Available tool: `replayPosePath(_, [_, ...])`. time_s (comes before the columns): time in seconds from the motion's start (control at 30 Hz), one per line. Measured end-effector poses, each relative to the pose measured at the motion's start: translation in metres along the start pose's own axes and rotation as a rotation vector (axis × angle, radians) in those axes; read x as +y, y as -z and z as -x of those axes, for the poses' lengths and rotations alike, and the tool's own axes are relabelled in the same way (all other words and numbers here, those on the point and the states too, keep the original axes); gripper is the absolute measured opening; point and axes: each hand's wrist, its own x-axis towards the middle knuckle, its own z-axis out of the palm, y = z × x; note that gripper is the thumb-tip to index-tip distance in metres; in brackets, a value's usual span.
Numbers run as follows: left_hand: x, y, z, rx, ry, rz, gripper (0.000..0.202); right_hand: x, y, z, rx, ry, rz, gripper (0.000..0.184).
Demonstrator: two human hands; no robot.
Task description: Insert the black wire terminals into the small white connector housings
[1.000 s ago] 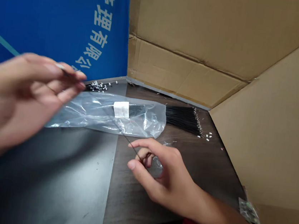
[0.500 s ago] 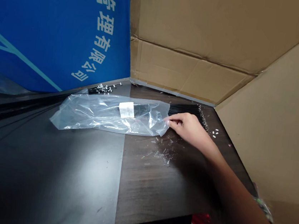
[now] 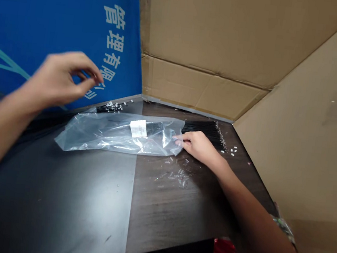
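At ten o'clock, a blue banner (image 3: 47,11) with white characters; at one, creased cardboard (image 3: 210,29); at three, a tan panel (image 3: 317,131) meeting it. Dark bench (image 3: 158,214) at six; blurred packet (image 3: 286,229) at four.

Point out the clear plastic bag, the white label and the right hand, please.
Clear plastic bag (image 3: 84,132): head view, on its film toward the left end.
White label (image 3: 138,128): head view, middle of its face.
Right hand (image 3: 199,146): head view, back of the hand.
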Motion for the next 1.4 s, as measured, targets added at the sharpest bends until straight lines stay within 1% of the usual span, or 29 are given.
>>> replayPosePath(0.03, [-0.011,-0.008,-0.004,-0.061,-0.004,-0.163,0.002,0.0,0.0,0.0,0.0,0.002,0.009,0.031])
replayPosePath(0.07, [-0.023,-0.016,-0.007,-0.121,-0.003,-0.315,0.007,0.0,0.0,-0.001,0.003,-0.001,0.015,0.029])
replayPosePath(0.13, [-0.046,-0.027,-0.01,-0.237,0.033,-0.368,0.015,0.0,0.0,-0.002,0.015,-0.017,0.024,0.027])
replayPosePath(0.2, [-0.066,-0.032,-0.009,-0.27,0.058,-0.384,0.023,0.0,-0.001,-0.002,0.031,-0.033,0.023,0.027])
replayPosePath(0.27, [-0.079,-0.032,-0.006,-0.288,0.061,-0.396,0.027,-0.001,-0.002,-0.003,0.038,-0.039,0.019,0.03])
replayPosePath(0.37, [-0.09,-0.032,-0.003,-0.291,0.059,-0.409,0.028,-0.002,-0.003,-0.004,0.015,-0.042,0.022,0.035])
replayPosePath(0.43, [-0.093,-0.031,-0.002,-0.249,0.052,-0.421,0.026,-0.002,-0.003,-0.004,-0.004,-0.051,0.032,0.036])
replayPosePath(0.53, [-0.087,-0.029,0.005,-0.123,-0.003,-0.442,0.023,-0.004,-0.002,-0.003,-0.023,-0.058,0.051,0.037])
replayPosePath(0.6, [-0.075,-0.026,0.017,-0.077,-0.066,-0.45,0.024,-0.004,-0.002,-0.003,-0.034,-0.046,0.066,0.035])
replayPosePath(0.7, [-0.045,-0.027,0.051,0.01,-0.185,-0.461,0.023,-0.003,-0.002,-0.003,-0.036,-0.033,0.074,0.034])
replayPosePath(0.73, [-0.034,-0.03,0.065,-0.037,-0.245,-0.458,0.02,-0.003,-0.002,-0.003,-0.03,-0.037,0.07,0.035])
replayPosePath(0.77, [-0.024,-0.034,0.081,-0.033,-0.396,-0.447,0.016,-0.003,-0.002,-0.003,-0.022,-0.043,0.062,0.035])
replayPosePath(0.8, [-0.014,-0.04,0.097,-0.085,-0.542,-0.439,0.014,-0.003,-0.002,-0.003,-0.012,-0.049,0.053,0.036])
replayPosePath(0.83, [-0.006,-0.048,0.113,-0.07,-0.654,-0.435,0.013,-0.003,-0.003,-0.003,-0.002,-0.052,0.043,0.036])
replayPosePath(0.87, [0.0,-0.057,0.129,-0.107,-0.744,-0.423,0.018,-0.004,-0.003,-0.003,0.005,-0.05,0.031,0.035])
replayPosePath(0.9, [0.004,-0.067,0.144,-0.168,-0.814,-0.378,0.022,-0.005,-0.003,-0.003,0.008,-0.047,0.018,0.034])
replayPosePath(0.97, [0.007,-0.087,0.168,-0.316,-0.829,-0.227,0.028,-0.008,-0.005,-0.003,0.016,-0.049,-0.005,0.033])
replayPosePath(1.03, [0.006,-0.105,0.186,-0.416,-0.822,-0.092,0.028,-0.012,-0.008,-0.003,0.046,-0.074,-0.015,0.032])
replayPosePath(1.13, [-0.001,-0.124,0.198,-0.469,-0.861,0.001,0.028,-0.016,-0.015,-0.006,0.127,-0.146,0.001,0.034])
replayPosePath(1.23, [-0.007,-0.132,0.2,-0.528,-0.82,0.024,0.024,-0.019,-0.02,-0.009,0.17,-0.21,0.03,0.029])
replayPosePath(1.3, [-0.01,-0.133,0.2,-0.569,-0.785,0.021,0.023,-0.02,-0.02,-0.01,0.175,-0.232,0.047,0.025])
replayPosePath(1.4, [-0.012,-0.133,0.201,-0.605,-0.758,0.01,0.022,-0.021,-0.02,-0.01,0.161,-0.255,0.067,0.026])
